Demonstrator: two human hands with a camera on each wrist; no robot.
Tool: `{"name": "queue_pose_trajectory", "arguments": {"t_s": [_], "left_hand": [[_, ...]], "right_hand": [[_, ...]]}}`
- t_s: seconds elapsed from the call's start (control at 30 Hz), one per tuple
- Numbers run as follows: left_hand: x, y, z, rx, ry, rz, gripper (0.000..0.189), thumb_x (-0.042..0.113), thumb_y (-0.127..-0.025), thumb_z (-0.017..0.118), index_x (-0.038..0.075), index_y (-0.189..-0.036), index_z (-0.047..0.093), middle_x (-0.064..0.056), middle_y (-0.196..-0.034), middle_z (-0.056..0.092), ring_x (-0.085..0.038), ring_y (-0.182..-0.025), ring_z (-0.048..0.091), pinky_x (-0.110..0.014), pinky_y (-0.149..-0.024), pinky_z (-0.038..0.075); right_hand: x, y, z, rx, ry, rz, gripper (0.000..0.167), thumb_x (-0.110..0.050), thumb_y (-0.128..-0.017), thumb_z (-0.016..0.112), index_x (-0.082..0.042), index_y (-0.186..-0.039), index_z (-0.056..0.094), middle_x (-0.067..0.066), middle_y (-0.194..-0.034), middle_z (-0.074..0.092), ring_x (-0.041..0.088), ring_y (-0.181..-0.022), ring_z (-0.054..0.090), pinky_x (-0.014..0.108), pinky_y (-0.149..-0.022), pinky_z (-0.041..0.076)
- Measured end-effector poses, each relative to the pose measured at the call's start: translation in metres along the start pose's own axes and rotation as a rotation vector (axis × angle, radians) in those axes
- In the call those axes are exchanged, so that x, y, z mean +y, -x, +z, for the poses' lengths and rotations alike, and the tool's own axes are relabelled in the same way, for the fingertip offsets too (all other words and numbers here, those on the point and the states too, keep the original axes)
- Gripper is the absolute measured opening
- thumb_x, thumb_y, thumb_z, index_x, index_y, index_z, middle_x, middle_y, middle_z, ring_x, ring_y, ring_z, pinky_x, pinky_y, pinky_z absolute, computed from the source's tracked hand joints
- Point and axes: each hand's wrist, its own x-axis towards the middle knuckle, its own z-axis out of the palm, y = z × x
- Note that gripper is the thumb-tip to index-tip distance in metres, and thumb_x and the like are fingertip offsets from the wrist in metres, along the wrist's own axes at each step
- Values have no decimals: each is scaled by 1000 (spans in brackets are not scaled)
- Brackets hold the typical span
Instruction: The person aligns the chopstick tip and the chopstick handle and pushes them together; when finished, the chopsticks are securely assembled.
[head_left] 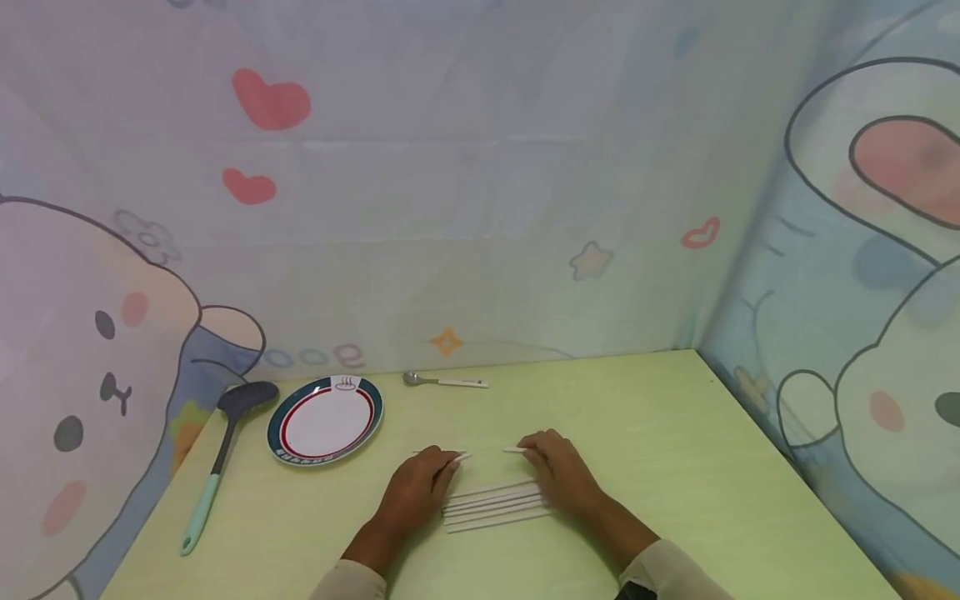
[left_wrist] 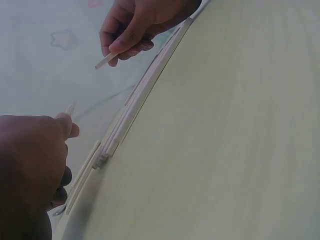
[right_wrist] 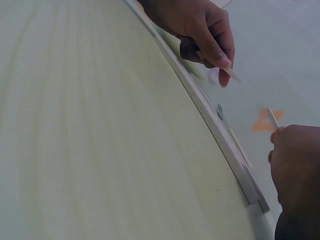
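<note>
My left hand (head_left: 414,485) pinches a thin white stick (head_left: 462,457) between thumb and forefinger, its tip pointing right. Opposite it, my right hand (head_left: 561,473) pinches another white stick end (head_left: 513,450), pointing left. The two tips stand apart, with a gap between them. Below, several thin white sticks (head_left: 491,505) lie roughly side by side on the table, their right ends partly hidden by my right hand. In the left wrist view, the right hand's stick (left_wrist: 104,61) is raised above the row. The right wrist view shows the left hand's stick (right_wrist: 233,76) angled downward.
A white plate (head_left: 327,422) with a dark blue rim stands at the left. Beside it lies a black ladle-like utensil (head_left: 225,437) with a mint green handle. A small spoon (head_left: 446,382) with a white handle lies near the table's back edge. Printed cloth (head_left: 480,192) hangs behind.
</note>
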Motion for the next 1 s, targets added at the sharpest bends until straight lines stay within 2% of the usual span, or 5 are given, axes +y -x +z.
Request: {"name": "queue_pose_trajectory", "arguments": {"t_s": [0.23, 0.4, 0.53, 0.67, 1.0], "left_hand": [[8, 0, -1, 9, 42, 39, 12, 12, -102, 77, 11, -110, 84, 6, -84, 66, 0, -72, 51, -26, -67, 49], [9, 1, -1, -1, 39, 55, 10, 15, -102, 77, 13, -108, 85, 8, -83, 63, 3, -70, 46, -23, -66, 46], [8, 1, 0, 14, 31, 85, 9, 15, -101, 78, 12, -107, 85, 8, -82, 62, 3, -69, 46, -23, -65, 46], [8, 1, -1, 17, 24, 113, 9, 14, -100, 79, 11, -106, 85, 7, -83, 63, 2, -71, 47, -23, -66, 47], [9, 2, -1, -32, 27, 129, 11, 15, -100, 79, 13, -109, 85, 8, -82, 60, 3, -70, 43, -21, -65, 45]], "right_hand": [[-5, 1, -4, -9, -96, -76, 12, -6, -104, 72, -7, -114, 78, -3, -97, 72, 0, -80, 54, 24, -71, 53], [-8, 1, 0, -5, -131, -192, 13, -2, -101, 75, -2, -112, 80, 3, -98, 77, 5, -82, 65, 25, -74, 58], [-12, 0, 4, 5, -86, -276, 11, -3, -100, 76, -3, -110, 80, 3, -95, 78, 6, -82, 66, 24, -76, 55], [-14, 0, 5, 3, -22, -275, 10, -9, -101, 76, -9, -111, 80, -5, -91, 75, 2, -80, 57, 23, -73, 46], [17, 1, 25, 47, -59, -387, 12, -25, -109, 69, -17, -111, 78, -10, -90, 70, 1, -83, 52, 24, -71, 41]]}}
